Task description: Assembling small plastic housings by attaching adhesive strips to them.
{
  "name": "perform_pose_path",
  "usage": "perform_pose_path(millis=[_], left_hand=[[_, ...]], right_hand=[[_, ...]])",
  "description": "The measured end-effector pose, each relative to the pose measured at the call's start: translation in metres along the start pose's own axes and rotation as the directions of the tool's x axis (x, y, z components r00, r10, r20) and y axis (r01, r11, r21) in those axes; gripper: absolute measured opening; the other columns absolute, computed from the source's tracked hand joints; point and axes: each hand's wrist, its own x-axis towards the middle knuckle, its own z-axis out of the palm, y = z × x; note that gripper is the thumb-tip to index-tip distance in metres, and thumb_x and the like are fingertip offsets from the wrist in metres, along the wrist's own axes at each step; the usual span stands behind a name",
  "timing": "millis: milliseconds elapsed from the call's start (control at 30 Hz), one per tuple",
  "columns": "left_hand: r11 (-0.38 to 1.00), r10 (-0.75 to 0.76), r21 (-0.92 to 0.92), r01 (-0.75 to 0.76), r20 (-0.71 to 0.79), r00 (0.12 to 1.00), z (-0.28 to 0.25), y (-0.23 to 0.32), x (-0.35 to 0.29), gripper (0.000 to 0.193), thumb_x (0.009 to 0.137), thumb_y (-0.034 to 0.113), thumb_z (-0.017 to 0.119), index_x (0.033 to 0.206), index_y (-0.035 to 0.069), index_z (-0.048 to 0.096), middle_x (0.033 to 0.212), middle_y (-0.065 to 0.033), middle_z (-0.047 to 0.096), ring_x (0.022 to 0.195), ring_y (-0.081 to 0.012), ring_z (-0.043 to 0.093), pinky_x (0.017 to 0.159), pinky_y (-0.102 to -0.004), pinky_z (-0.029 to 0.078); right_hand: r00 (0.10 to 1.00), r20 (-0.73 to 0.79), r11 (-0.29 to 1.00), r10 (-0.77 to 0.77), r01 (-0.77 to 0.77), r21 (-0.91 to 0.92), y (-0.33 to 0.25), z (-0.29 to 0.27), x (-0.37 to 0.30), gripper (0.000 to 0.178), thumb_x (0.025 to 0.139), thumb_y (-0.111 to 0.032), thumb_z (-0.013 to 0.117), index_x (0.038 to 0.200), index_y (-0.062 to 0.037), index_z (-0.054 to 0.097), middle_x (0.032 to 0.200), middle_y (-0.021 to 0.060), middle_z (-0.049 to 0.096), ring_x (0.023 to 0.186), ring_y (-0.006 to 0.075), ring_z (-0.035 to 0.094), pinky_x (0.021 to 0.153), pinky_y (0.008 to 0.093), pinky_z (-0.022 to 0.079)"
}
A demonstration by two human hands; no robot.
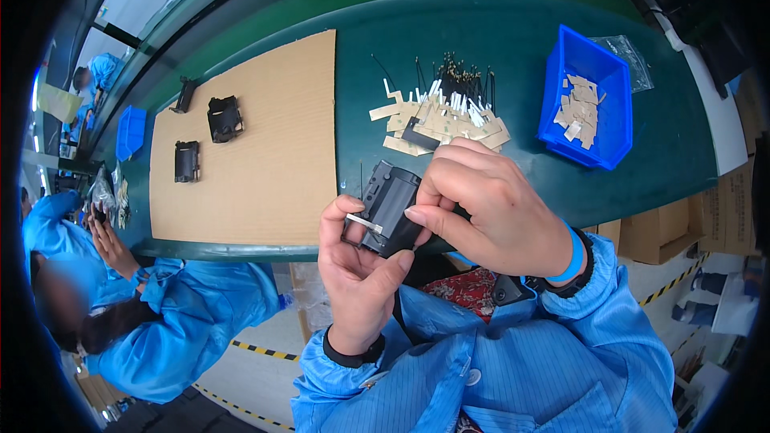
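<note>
A black plastic housing [388,200] is held tilted above the table's near edge. My left hand [357,273] is closed around its lower left side, thumb below and fingers behind. Across the housing's lower part lies a small white strip [365,223], its end sticking out past my left fingers. A thin black wire rises beside the housing's upper left corner. My right hand [481,204] is closed at the housing's right edge, thumb tip against it and the other fingers curled. What lies under those right fingertips is hidden.
Beyond my hands lies a pile of tan adhesive pieces [449,122] with white tabs and black wires. A blue bin [622,124] at right holds tan scraps. Several black housings [187,162] rest on a cardboard sheet [273,144] at left. A co-worker [184,313] sits close on my left.
</note>
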Motion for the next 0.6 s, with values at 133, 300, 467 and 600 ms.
perform_pose_path(millis=[133,300,467,600], left_hand=[[1.000,-0.002,0.005,0.002,0.002,1.000,0.0008,0.0004,-0.0006,0.059,0.069,-0.007,0.066,0.115,0.004,0.030,0.111,-0.0184,0.049,0.102,-0.0244,0.055,0.090,-0.0399,0.047],[1.000,-0.007,-0.021,0.007,0.010,1.000,0.0010,0.0000,-0.0017,0.059,0.069,-0.007,0.065,0.115,0.003,0.030,0.111,-0.0187,0.049,0.102,-0.0246,0.055,0.090,-0.0404,0.047],[1.000,-0.009,-0.020,0.009,0.000,1.000,0.0016,0.0013,-0.0029,0.059,0.069,-0.008,0.064,0.115,0.004,0.030,0.112,-0.0187,0.048,0.103,-0.0251,0.054,0.089,-0.0411,0.047],[0.998,-0.007,-0.059,0.005,-0.025,1.000,0.0055,0.0052,-0.0054,0.061,0.068,-0.010,0.061,0.118,0.005,0.029,0.114,-0.0184,0.047,0.103,-0.0267,0.055,0.089,-0.0412,0.048]], right_hand=[[1.000,0.004,1.000,-0.006,0.006,-0.001,-0.0004,-0.0011,0.0003,0.015,0.073,-0.008,0.060,0.066,-0.0032,0.047,0.065,0.0106,0.047,0.066,0.0286,0.046,0.060,0.0377,0.036],[1.000,0.007,1.000,0.003,-0.003,0.004,-0.0010,-0.0011,-0.0003,0.015,0.073,-0.008,0.060,0.067,-0.0030,0.047,0.065,0.0109,0.047,0.066,0.0288,0.046,0.060,0.0378,0.037],[0.999,0.006,0.999,-0.033,0.033,-0.038,0.0002,0.0002,0.0006,0.015,0.072,-0.011,0.062,0.068,-0.0035,0.049,0.066,0.0106,0.047,0.067,0.0290,0.048,0.061,0.0380,0.037],[0.996,-0.017,0.977,-0.087,0.083,-0.194,-0.0033,-0.0064,0.0032,0.018,0.070,-0.014,0.065,0.071,-0.0034,0.051,0.067,0.0106,0.047,0.067,0.0289,0.048,0.062,0.0376,0.038]])
